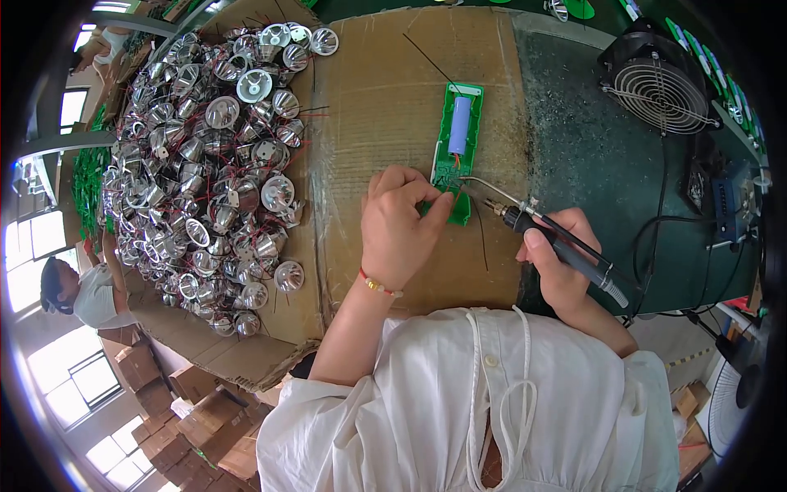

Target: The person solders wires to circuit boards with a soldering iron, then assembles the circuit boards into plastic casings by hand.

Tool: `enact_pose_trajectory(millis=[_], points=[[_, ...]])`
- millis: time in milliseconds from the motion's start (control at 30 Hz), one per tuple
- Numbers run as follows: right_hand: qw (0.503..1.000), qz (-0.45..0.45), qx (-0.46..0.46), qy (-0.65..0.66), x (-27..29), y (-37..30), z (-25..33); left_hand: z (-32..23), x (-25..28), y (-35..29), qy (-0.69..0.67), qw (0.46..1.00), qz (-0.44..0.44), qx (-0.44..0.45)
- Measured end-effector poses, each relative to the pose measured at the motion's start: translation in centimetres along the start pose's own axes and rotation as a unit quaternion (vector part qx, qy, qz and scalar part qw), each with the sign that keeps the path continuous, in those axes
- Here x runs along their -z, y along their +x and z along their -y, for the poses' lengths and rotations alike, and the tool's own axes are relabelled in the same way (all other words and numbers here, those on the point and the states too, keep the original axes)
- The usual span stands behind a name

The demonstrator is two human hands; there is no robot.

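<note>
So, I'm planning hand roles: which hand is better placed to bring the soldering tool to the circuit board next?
Right, probably: the right hand grips the soldering tool, angled toward the circuit board, while the left hand is occupied at the green housing.

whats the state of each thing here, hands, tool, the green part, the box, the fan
left hand: fingers bent over the green housing, grip unclear
right hand: closed around the soldering iron
soldering iron: held, pointing toward the housing; heat can't be seen
green housing: open, inside exposed
blue cell: lying in the housing
cardboard box: open, full of reflectors
black fan: on or off unclear
</note>
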State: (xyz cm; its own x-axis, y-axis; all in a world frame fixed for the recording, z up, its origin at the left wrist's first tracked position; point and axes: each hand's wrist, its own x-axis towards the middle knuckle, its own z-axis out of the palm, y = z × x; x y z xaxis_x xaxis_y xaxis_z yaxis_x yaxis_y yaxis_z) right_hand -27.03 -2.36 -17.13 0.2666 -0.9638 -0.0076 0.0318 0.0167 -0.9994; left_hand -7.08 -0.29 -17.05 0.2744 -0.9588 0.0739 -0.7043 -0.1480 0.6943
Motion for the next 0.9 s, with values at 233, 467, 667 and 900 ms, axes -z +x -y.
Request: enact_pose_trajectory(millis=[233,467,667,900], points=[[1.000,0.016,0.012,-0.016,0.2,0.0,-0.2,-0.3,0.0,0.2,0.006,1.000,0.007,0.017],[0.996,-0.030,0.051,0.070,1.0,0.0,-0.5,-0.3,0.0,0.2,0.008,1.000,0.001,0.014],[0.997,-0.049,0.048,0.034,0.8,0.5,-0.3,-0.1,0.1,0.2,0.008,1.000,0.004,0.014],[0.997,-0.053,0.045,0.046,1.6,1.3,-1.0,-0.8,0.4,0.4,0.027,1.000,0.002,0.001]])
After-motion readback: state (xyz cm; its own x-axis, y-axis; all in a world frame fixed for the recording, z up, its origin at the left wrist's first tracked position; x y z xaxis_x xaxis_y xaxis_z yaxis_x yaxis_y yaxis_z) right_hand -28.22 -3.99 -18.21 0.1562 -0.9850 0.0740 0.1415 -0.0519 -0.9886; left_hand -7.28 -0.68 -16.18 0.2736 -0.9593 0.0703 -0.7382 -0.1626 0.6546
